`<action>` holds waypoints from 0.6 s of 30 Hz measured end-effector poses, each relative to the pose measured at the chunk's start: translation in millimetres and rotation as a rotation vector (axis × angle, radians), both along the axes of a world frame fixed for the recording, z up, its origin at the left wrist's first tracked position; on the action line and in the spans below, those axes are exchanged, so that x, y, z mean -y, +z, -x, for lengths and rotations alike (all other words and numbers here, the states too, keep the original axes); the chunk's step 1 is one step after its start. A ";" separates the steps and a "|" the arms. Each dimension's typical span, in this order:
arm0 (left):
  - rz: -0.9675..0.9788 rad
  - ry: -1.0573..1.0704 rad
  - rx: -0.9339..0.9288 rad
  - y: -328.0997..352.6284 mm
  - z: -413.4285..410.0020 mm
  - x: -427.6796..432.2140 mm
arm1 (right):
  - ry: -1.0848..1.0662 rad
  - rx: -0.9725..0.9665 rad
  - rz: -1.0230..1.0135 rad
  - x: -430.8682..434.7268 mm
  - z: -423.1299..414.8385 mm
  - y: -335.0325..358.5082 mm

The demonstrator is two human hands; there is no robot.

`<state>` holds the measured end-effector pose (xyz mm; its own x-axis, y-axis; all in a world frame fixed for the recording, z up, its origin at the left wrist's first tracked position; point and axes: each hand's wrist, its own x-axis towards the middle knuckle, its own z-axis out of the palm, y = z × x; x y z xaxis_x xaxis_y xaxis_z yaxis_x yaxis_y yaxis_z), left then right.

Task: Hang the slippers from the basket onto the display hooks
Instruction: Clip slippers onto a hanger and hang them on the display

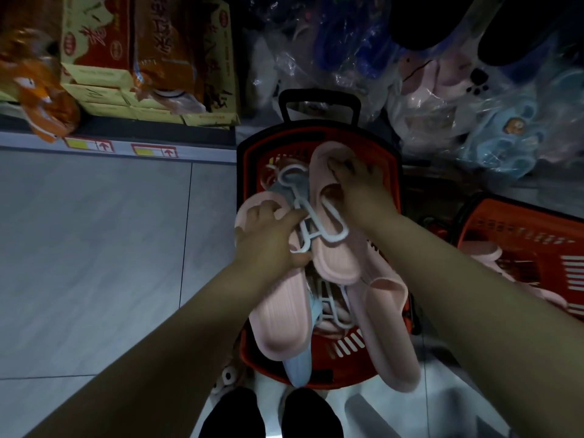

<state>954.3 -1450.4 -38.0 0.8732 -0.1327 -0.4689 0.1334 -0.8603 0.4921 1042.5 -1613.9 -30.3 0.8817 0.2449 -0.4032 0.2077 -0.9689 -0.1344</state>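
Reaching into the red basket (316, 134), the person was at the pick-up step. L hand (268, 238) fingers curled on a white hanger (319, 229); R hand (357, 188) fingers gripped a pink slipper (335, 263). Next, prob.: lift the pair out & up to the hooks, not in view.

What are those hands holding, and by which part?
Left hand grips the left pink slipper by its strap; the right hand grips the middle pink slipper at its far end.

Grey tiled floor (94, 263) bears a red basket (249, 349), a second basket (505, 222), seemingly bagged slippers (442, 99).
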 end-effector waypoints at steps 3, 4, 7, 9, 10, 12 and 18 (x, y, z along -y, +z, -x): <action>-0.030 0.043 0.020 0.7 -1.6 1.3 | 0.121 0.111 -0.036 7.2 7.8 7.7; -0.038 0.075 0.029 1.5 -1.4 1.8 | 0.169 0.144 -0.076 9.0 15.3 10.0; -0.044 0.209 0.060 3.9 -0.9 2.6 | 0.239 0.204 -0.155 18.8 47.0 11.1; -0.062 0.212 0.059 6.0 -0.2 6.2 | 0.194 0.121 -0.206 25.3 63.4 9.1; -0.074 0.193 0.063 8.0 0.1 9.3 | 0.168 0.052 -0.228 26.1 68.7 11.0; -0.092 0.115 0.070 10.9 1.5 15.7 | 0.135 -0.088 -0.225 24.7 71.1 17.7; 0.055 -0.132 -0.061 9.2 -0.5 -0.5 | 0.156 -0.317 0.025 11.6 44.2 31.1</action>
